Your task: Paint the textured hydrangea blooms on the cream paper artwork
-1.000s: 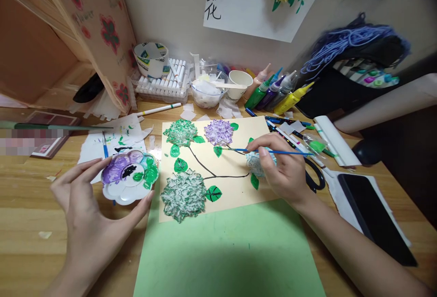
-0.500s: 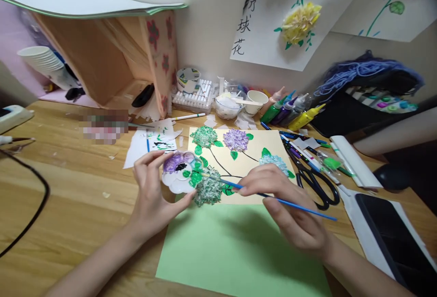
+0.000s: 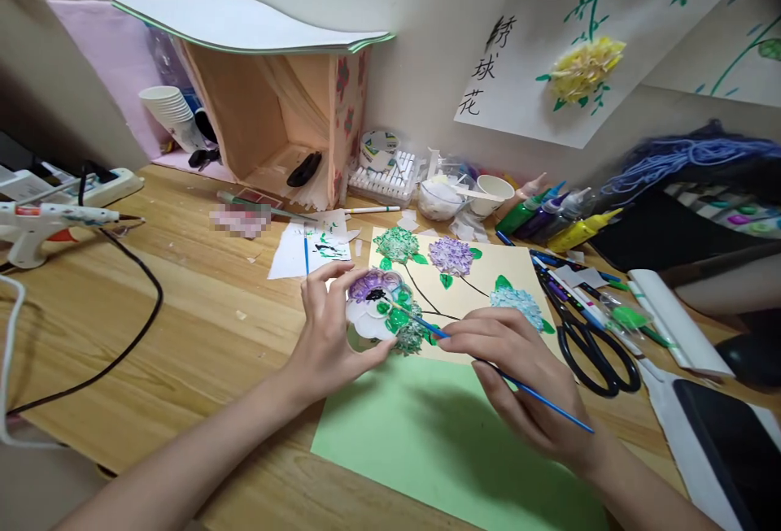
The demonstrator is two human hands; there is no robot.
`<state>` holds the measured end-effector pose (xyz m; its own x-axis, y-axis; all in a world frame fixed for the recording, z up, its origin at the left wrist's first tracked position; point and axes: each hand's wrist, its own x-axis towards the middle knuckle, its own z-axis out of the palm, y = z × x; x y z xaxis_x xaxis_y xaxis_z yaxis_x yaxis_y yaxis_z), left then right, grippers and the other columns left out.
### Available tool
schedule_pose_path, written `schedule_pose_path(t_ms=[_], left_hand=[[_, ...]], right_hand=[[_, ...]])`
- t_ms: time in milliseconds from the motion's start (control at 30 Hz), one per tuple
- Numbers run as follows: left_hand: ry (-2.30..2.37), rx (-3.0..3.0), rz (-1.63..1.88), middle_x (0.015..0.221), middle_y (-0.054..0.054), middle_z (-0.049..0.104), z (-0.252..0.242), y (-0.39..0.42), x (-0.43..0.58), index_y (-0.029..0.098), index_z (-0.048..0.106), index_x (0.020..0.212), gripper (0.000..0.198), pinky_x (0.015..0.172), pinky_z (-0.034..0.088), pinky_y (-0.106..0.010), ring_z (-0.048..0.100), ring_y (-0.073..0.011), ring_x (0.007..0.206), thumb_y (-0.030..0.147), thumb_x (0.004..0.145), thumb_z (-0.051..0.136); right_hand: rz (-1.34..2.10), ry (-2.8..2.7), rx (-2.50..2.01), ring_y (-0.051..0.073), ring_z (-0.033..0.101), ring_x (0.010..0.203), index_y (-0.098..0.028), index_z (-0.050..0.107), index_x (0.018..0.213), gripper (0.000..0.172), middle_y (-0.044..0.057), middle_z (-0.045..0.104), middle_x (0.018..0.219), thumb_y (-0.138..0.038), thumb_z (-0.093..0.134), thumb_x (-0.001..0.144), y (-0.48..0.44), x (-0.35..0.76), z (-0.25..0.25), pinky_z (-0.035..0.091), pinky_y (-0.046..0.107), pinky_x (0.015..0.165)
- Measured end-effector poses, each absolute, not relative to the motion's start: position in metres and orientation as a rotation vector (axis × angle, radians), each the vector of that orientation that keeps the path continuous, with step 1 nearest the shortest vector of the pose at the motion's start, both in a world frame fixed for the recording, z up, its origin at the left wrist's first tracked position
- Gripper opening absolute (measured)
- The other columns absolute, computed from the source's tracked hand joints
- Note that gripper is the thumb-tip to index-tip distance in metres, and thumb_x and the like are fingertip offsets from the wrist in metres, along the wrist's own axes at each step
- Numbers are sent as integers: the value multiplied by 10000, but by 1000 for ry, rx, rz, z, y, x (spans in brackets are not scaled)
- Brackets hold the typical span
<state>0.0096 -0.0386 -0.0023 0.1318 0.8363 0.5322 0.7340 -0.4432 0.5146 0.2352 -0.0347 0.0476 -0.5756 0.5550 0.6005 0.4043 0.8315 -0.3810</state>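
My left hand [image 3: 326, 328] grips a white flower-shaped paint palette [image 3: 373, 318] smeared with purple, green and black paint, lifted and tilted over the left edge of the cream paper. My right hand [image 3: 518, 380] pinches a thin blue paintbrush [image 3: 488, 360], its tip resting in the palette. The cream paper [image 3: 469, 279] carries green, purple and pale blue paper flowers with green leaves and black stems. It lies on a green sheet [image 3: 427, 441].
Black scissors [image 3: 589, 344], pens and paint bottles [image 3: 549, 214] lie to the right, with a dark tablet [image 3: 732, 441] at the far right. A glue gun [image 3: 42, 222] and black cable [image 3: 122, 328] sit to the left. Marker box, tape, bowl and cup stand by the wall.
My head has turned left and back, showing more of the desk. My right hand brought the brush from the painting to the palette, which my left hand lifted toward the paper.
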Motion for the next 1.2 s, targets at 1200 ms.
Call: schedule_pose_path(t_ms=[1200], left_hand=[[2144, 1698, 1076, 1223, -119, 379, -5, 4, -39, 190, 470, 1206, 757, 1066, 332, -480, 362, -308, 1244, 528, 580, 729]], right_hand=[[383, -1875, -1220, 178, 588, 847, -228, 619, 881, 135, 17, 645, 877, -245, 485, 893, 23, 218, 64, 443, 318, 745]])
